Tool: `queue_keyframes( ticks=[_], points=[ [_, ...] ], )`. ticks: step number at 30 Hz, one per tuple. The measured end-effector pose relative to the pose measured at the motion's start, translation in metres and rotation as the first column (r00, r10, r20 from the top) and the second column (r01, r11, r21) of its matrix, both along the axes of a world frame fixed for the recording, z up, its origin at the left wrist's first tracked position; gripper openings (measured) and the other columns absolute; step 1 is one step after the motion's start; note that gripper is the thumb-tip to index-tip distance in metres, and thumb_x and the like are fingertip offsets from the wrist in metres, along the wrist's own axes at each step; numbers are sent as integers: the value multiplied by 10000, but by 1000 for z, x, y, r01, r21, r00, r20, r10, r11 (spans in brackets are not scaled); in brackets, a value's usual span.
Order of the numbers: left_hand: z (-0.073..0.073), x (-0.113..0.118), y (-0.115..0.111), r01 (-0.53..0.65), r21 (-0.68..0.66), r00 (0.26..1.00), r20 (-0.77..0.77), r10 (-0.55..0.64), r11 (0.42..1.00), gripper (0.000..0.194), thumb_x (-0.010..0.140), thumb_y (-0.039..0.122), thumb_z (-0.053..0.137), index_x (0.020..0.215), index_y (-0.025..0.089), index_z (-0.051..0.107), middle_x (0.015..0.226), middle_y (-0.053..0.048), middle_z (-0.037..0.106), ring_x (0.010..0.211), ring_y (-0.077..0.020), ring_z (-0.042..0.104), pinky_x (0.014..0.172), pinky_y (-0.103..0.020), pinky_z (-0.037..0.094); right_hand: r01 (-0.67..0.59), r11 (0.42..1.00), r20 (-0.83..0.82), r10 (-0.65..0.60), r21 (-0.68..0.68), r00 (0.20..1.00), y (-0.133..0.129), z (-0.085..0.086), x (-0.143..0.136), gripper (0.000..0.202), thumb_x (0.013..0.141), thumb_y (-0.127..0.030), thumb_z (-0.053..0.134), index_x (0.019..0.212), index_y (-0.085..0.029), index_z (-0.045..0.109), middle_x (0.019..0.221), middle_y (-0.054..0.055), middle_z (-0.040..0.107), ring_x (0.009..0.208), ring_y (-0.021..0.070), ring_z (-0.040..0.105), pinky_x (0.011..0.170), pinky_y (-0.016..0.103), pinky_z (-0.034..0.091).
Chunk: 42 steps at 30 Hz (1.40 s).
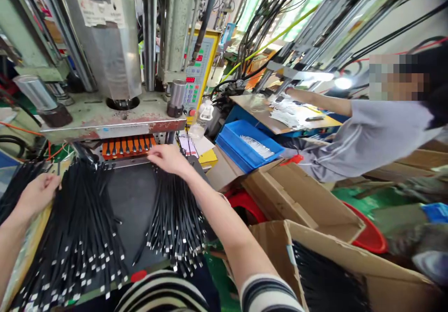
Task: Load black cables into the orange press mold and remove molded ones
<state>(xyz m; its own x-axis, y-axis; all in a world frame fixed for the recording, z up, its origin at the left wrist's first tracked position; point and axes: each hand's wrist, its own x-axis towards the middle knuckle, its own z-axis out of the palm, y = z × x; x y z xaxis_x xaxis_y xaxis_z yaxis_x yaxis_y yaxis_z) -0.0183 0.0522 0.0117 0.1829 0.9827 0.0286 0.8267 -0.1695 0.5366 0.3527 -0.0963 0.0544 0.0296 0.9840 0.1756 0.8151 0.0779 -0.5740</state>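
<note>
My left hand (39, 191) is closed in a pinch at the left, on what looks like the end of a black cable beside the large bundle of black cables (82, 209). My right hand (170, 158) is also pinched, its fingertips at the right end of an orange mould block (128, 148) in the press (115, 124). What lies between those fingertips is hidden. Several black cable ends sit in a row across the block. Under my right forearm a second bundle of black cables (171, 209) fans toward me, with pale metal plugs at the near ends.
A control panel (199, 69) with red displays stands behind the press. To the right are a blue bin (231, 144), cardboard boxes (301, 195), one holding black cables (325, 279), and red stools. A co-worker in a grey shirt (381, 130) reaches into another machine.
</note>
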Motion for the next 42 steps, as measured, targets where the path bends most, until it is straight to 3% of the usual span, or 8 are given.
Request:
queue_keyframes(
  ticks=[4,9,12,16,20,24,29,42],
  points=[
    [19,14,-38,254,-147,955,196,-224,956,408,754,615,519,785,208,507,589,66,520,536,-103,458,537,-194,387,513,819,419,-384,-257,823,-56,-26,51,301,926,-381,567,859,-127,714,929,191,719,888,268,680,757,324,454],
    [31,57,-80,689,-129,721,18,-693,713,319,891,502,452,841,208,564,821,11,627,753,-151,568,721,-245,446,422,840,146,-397,-341,906,-91,-65,56,381,902,-433,562,617,-189,628,654,53,668,654,182,616,598,263,356],
    [23,78,-95,773,-194,588,-142,-797,604,249,924,369,405,793,201,533,875,-32,628,799,-184,582,756,-292,424,450,854,-70,-482,-259,874,-93,-80,48,323,833,-383,592,572,-195,565,575,1,602,583,145,549,574,252,323],
    [22,84,-102,729,-215,615,-211,-760,649,213,928,311,404,768,197,487,745,-11,580,673,-167,533,651,-291,359,435,877,-452,-479,-205,752,-93,-76,42,338,780,-451,576,567,-197,506,509,-12,544,478,113,454,512,241,322],
    [50,81,-111,694,-70,719,15,-695,716,225,955,348,403,805,194,469,668,43,484,610,-116,450,609,-248,338,169,964,-749,-265,-204,607,-100,-42,24,351,747,-491,658,866,-164,612,571,-17,608,421,81,406,443,211,309],
    [92,90,-133,606,109,765,192,-614,788,204,961,320,422,816,185,469,675,51,453,601,-93,421,576,-221,334,-163,977,-708,21,-134,706,-108,1,-11,292,826,-443,639,881,-159,673,610,4,621,496,96,492,461,203,360],
    [125,109,-154,522,350,732,285,-619,778,147,961,262,460,837,185,481,649,58,430,546,-71,402,520,-201,326,-188,965,-524,258,183,812,-101,32,-51,196,901,-334,571,843,-198,699,586,-8,623,509,107,546,508,216,421],
    [127,140,-141,544,291,572,558,-601,787,158,878,239,554,867,138,676,740,-9,562,506,-69,591,461,-170,489,-120,910,-550,340,396,762,-56,22,-81,230,934,-291,512,787,-203,665,630,-23,598,515,98,503,522,214,396]
  ],
)
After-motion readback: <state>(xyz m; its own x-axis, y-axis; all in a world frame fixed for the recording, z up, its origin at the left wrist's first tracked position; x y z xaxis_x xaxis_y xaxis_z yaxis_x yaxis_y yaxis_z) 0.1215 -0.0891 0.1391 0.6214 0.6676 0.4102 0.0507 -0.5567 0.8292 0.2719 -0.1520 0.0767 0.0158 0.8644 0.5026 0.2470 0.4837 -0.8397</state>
